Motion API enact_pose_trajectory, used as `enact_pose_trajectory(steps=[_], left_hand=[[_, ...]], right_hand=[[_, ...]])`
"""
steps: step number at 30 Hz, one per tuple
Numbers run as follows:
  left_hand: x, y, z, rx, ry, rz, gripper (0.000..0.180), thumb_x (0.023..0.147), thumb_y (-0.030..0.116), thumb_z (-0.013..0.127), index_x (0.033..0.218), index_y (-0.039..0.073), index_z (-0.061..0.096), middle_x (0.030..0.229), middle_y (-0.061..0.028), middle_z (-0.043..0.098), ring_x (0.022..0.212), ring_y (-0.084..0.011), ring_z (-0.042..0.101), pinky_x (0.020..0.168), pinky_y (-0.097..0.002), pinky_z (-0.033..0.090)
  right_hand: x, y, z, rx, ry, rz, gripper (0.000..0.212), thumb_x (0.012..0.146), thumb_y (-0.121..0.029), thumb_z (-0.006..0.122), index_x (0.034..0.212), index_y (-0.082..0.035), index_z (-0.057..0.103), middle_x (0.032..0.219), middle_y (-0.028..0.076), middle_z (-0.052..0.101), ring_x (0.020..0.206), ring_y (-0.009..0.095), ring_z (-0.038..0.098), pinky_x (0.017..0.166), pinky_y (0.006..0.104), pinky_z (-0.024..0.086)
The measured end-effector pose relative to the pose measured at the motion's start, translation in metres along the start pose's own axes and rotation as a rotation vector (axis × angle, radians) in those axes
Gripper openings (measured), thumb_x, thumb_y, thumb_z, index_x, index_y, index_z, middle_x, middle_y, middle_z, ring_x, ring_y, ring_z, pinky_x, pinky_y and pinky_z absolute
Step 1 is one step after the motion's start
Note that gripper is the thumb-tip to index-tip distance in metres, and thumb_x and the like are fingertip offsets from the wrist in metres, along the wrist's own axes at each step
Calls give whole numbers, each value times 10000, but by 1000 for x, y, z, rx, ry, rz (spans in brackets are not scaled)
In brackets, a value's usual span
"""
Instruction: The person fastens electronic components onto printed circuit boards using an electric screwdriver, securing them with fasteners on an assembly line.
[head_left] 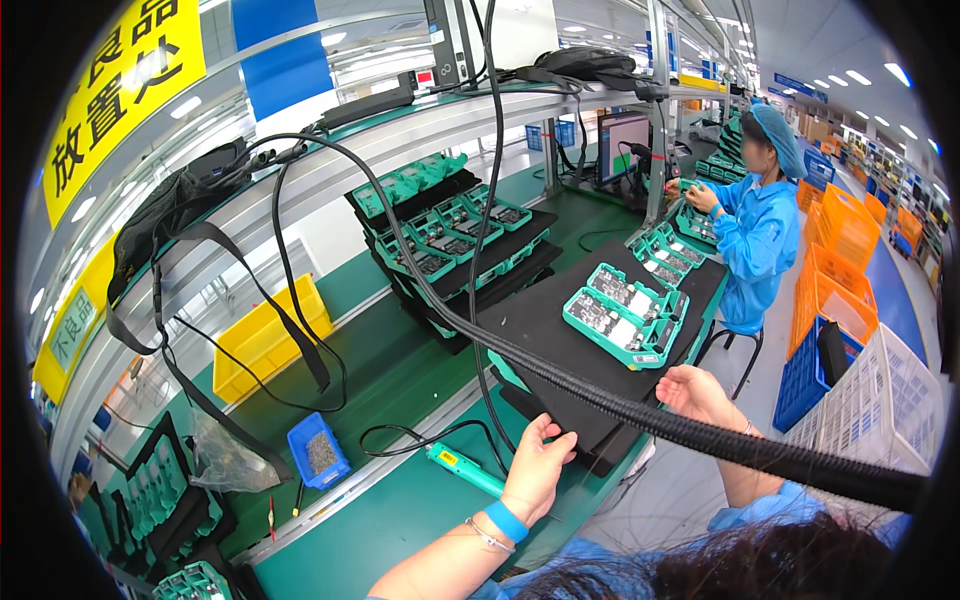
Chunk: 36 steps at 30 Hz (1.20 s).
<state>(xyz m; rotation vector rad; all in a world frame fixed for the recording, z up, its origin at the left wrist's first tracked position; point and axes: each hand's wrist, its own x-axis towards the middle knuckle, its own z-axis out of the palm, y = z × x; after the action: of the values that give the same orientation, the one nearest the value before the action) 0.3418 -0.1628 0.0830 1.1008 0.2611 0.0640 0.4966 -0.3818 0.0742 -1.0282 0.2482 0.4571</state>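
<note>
A black foam sheet (520,345) lies in front of me at the top of a stack, carrying teal trays (625,318) filled with small circuit boards. Its near left corner is between the bent fingers of my left hand (535,470), which wears a blue wristband (507,521). My right hand (703,396) has its fingers curled at the sheet's right edge, close below the nearest tray. Beside my left hand a teal electric screwdriver (465,468) rests on the green bench (350,545). A thick black sleeved cable (610,392) crosses in front of the sheet.
More loaded teal trays (450,230) stand stacked on black sheets across the bench. A blue bin of screws (318,450) and a yellow bin (270,340) sit to the left. A co-worker in blue (760,235) handles a teal part at the far right, near orange crates (835,270).
</note>
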Motion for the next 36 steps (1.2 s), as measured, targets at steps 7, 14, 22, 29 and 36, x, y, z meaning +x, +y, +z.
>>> enact_pose_trajectory(steps=[7, 14, 22, 29, 36], left_hand=[[0, 8, 1, -122, -76, -60, 235, 819, 48, 545, 1019, -2, 430, 923, -96, 537, 781, -183, 572, 704, -297, 499], [-11, 17, -16, -81, -91, 42, 385, 836, 92, 549, 1163, -17, 377, 1013, -103, 519, 897, -202, 557, 776, -314, 481], [-27, 41, -43, -166, -218, -25, 619, 871, 275, 534, 1316, -24, 225, 1226, -159, 405, 1000, -224, 505, 860, -324, 437], [-60, 74, -35, -293, -380, 96, 572, 889, 366, 470, 1297, 22, 266, 1205, -159, 437, 1003, -233, 512, 863, -353, 438], [-153, 117, -45, -496, -298, 318, 588, 907, 483, 300, 1315, 60, 302, 1259, -89, 430, 1110, -226, 464, 915, -369, 399]], right_hand=[[-1, 2, 21, 345, -324, 47, 211, 802, -44, 485, 996, 29, 449, 1006, 167, 516, 932, 302, 527, 763, 427, 472], [-2, 26, 14, 413, -272, -124, 413, 809, 15, 467, 1178, -102, 323, 1177, 137, 461, 1037, 296, 501, 873, 455, 417], [-79, -2, -39, 312, -318, -429, 399, 840, -61, 455, 1231, -62, 377, 1223, 81, 464, 1115, 241, 463, 956, 389, 369], [-149, -9, -29, 274, -372, -526, 373, 868, -86, 426, 1237, -42, 387, 1208, 118, 480, 1098, 263, 481, 945, 396, 390], [-179, 3, -19, 171, -505, -384, 353, 858, -81, 423, 1201, -1, 406, 1141, 146, 521, 1021, 265, 535, 884, 392, 438]])
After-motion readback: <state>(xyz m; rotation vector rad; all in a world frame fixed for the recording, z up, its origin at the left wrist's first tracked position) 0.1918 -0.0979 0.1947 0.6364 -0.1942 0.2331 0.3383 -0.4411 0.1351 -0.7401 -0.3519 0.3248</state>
